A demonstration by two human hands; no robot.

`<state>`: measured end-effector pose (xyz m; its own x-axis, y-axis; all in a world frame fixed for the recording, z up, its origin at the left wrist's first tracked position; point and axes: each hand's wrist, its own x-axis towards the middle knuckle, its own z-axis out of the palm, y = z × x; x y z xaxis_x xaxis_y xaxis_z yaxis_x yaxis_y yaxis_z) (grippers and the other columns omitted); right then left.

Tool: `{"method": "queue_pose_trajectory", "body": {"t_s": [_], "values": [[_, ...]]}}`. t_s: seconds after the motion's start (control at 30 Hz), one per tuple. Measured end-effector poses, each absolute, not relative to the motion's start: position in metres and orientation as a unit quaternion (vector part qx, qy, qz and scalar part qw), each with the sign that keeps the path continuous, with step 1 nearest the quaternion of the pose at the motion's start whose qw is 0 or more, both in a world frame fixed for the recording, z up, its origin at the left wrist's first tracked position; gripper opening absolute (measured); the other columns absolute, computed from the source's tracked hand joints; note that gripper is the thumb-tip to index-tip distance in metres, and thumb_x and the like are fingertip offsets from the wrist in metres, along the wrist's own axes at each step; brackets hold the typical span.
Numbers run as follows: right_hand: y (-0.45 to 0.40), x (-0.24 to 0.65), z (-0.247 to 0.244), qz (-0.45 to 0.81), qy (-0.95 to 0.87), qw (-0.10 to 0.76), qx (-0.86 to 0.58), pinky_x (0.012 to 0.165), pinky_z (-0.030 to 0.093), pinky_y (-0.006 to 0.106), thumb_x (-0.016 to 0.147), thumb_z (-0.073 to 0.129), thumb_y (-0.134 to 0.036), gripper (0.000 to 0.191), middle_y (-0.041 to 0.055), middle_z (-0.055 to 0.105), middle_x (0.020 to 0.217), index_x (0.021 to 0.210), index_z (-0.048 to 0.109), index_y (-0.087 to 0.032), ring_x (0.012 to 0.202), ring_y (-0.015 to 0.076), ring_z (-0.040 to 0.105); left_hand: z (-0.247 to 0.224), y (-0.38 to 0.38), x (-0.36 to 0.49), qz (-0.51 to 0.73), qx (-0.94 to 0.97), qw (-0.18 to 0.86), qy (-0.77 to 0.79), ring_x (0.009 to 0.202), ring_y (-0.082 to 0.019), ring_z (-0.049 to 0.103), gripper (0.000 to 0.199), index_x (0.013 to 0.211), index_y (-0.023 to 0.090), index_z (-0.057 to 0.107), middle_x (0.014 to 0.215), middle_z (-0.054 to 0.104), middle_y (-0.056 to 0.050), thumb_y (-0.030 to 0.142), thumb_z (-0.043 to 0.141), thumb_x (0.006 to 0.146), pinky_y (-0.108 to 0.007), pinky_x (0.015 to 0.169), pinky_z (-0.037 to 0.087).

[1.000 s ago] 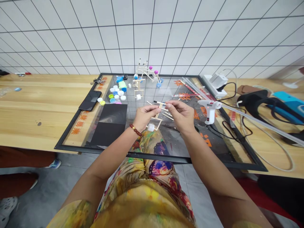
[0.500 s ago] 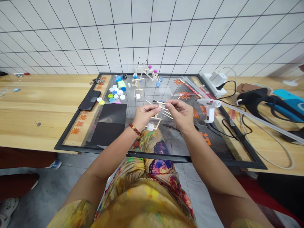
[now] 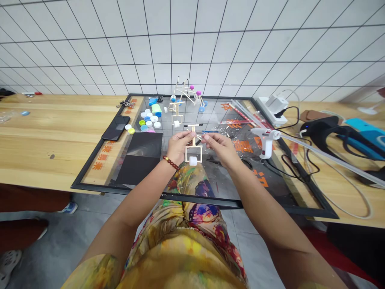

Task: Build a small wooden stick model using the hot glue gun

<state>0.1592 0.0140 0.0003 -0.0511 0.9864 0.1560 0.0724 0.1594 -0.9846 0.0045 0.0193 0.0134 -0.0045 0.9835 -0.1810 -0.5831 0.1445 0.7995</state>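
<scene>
On my feed the stick frame (image 3: 194, 143) is above the glass board (image 3: 198, 197), its stem pinched in my left hand (image 3: 178, 146); the fingertips of my right hand (image 3: 222, 148) are bunched just beside it, and I cannot tell whether they grip anything. The square lower part, white piece (image 3: 193, 161) and dark-ended top stick (image 3: 193, 125) are already in place, though whether every joint is fixed I can't see. Beyond it is a similar stick piece (image 3: 177, 116), with loose bottle caps (image 3: 154, 119) left unattached.
</scene>
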Motion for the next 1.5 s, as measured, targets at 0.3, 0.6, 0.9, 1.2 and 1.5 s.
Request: {"method": "queue_pose_trajectory", "body": {"t_s": [0.3, 0.6, 0.9, 1.2, 1.5], "values": [[0.015, 0.153, -0.004, 0.499, -0.557, 0.472, -0.466, 0.054, 0.040, 0.025, 0.061, 0.081, -0.056, 0.042, -0.0016, 0.064, 0.065, 0.077, 0.071, -0.018, 0.055, 0.0090, 0.048, 0.008, 0.025, 0.002, 0.593, 0.230, 0.660, 0.400, 0.053, -0.009, 0.055, 0.027, 0.072, 0.012, 0.069, 0.059, 0.064, 0.001, 0.019, 0.088, 0.053, -0.023, 0.053, 0.042], [0.014, 0.156, 0.005, 0.454, -0.510, 0.581, -0.444, 0.064, 0.048, 0.026, 0.064, 0.080, -0.052, 0.041, -0.0002, 0.070, 0.077, 0.090, 0.072, -0.021, 0.064, 0.0100, 0.055, 0.005, 0.017, 0.007, 0.527, 0.308, 0.693, 0.383, 0.051, -0.008, 0.052, 0.038, 0.069, 0.013, 0.071, 0.057, 0.063, 0.001, 0.030, 0.093, 0.042, -0.024, 0.053, 0.040], [0.014, 0.158, 0.001, 0.396, -0.544, 0.584, -0.453, 0.063, 0.046, 0.027, 0.074, 0.075, -0.048, 0.027, 0.0000, 0.069, 0.072, 0.080, 0.073, -0.021, 0.063, 0.0115, 0.055, 0.005, 0.013, 0.012, 0.499, 0.335, 0.707, 0.373, 0.050, -0.007, 0.049, 0.040, 0.067, 0.012, 0.072, 0.054, 0.060, 0.001, 0.032, 0.093, 0.041, -0.024, 0.052, 0.035], [0.016, 0.159, 0.000, 0.395, -0.548, 0.579, -0.456, 0.063, 0.047, 0.027, 0.073, 0.074, -0.049, 0.028, 0.0006, 0.069, 0.071, 0.076, 0.072, -0.021, 0.063, 0.0126, 0.056, 0.004, 0.013, 0.011, 0.500, 0.338, 0.705, 0.372, 0.049, -0.007, 0.048, 0.035, 0.065, 0.013, 0.071, 0.053, 0.058, 0.002, 0.031, 0.092, 0.044, -0.024, 0.051, 0.036], [0.014, 0.160, 0.008, 0.405, -0.526, 0.584, -0.466, 0.065, 0.050, 0.029, 0.068, 0.077, -0.054, 0.040, 0.0012, 0.070, 0.080, 0.091, 0.071, -0.021, 0.068, 0.0131, 0.060, 0.002, 0.013, 0.012, 0.505, 0.346, 0.690, 0.386, 0.051, -0.007, 0.050, 0.034, 0.066, 0.014, 0.072, 0.055, 0.061, 0.001, 0.031, 0.092, 0.044, -0.023, 0.052, 0.039]]}}
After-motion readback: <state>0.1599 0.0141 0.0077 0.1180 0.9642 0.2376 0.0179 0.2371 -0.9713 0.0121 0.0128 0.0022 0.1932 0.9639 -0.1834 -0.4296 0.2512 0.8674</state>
